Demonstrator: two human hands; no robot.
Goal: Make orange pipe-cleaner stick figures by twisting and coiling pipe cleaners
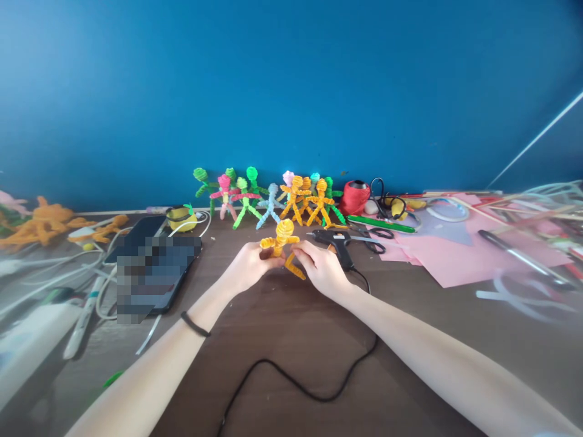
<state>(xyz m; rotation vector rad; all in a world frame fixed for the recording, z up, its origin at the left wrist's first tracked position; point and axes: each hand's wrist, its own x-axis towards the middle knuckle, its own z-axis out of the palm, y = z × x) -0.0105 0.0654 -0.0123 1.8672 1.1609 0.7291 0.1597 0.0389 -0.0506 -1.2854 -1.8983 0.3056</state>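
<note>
An orange pipe-cleaner figure [285, 230] with a round coiled head is held up between my two hands above the dark table. My left hand [250, 264] is closed on its body and left side. The fingers of my right hand [321, 264] pinch it on the other side, around an arm or leg; their exact grip is partly hidden. One bent leg of the figure hangs down between the hands. Just behind my right hand lies a black glue gun [336, 241], its cord [314, 397] curving toward me across the table.
Several coloured pipe-cleaner figures [246, 209] stand along the blue wall [291, 91]. A red spool [355, 197], scissors [380, 237], green packet [382, 224] and pink paper sheets [450, 258] lie right. Phones [159, 273], cables, a marker [82, 321] and an orange pipe-cleaner creature [48, 221] lie left.
</note>
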